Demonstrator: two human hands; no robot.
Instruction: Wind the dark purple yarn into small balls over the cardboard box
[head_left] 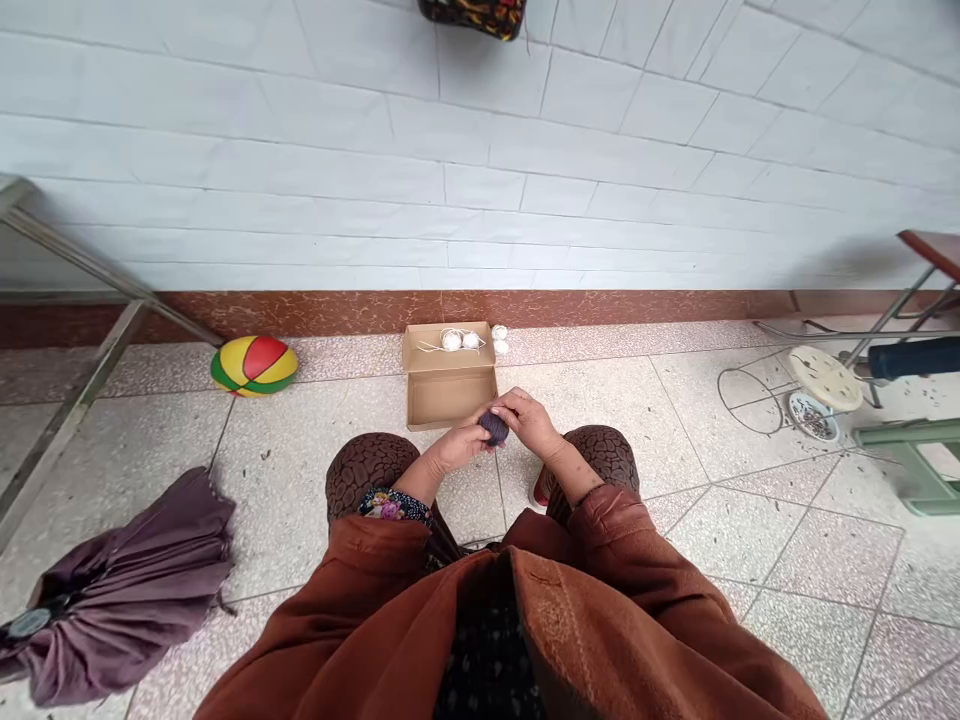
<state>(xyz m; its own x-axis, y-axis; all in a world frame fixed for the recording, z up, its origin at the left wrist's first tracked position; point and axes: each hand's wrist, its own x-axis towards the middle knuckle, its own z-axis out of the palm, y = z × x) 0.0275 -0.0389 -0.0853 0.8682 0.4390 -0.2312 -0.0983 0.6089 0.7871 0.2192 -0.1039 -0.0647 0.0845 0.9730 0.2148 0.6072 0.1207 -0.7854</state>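
Observation:
A small ball of dark purple yarn (494,428) is held between my two hands, above the floor and between my knees. My left hand (459,444) has its fingers closed round the ball's left and lower side. From the right, my right hand (527,420) pinches at the top of the ball with thumb and fingers. Just beyond lies an open cardboard box (451,396); two balls of white yarn (460,340) with loose strands rest in its lid. Two more white balls (500,340) sit on the floor at the lid's right side.
A colourful ball (255,366) lies by the wall, near a metal frame (82,375). A folded purple umbrella (139,585) is on the floor at left. To the right stand a round stool (825,378), a bowl (813,415), a green plastic stool (911,450) and a table (934,250).

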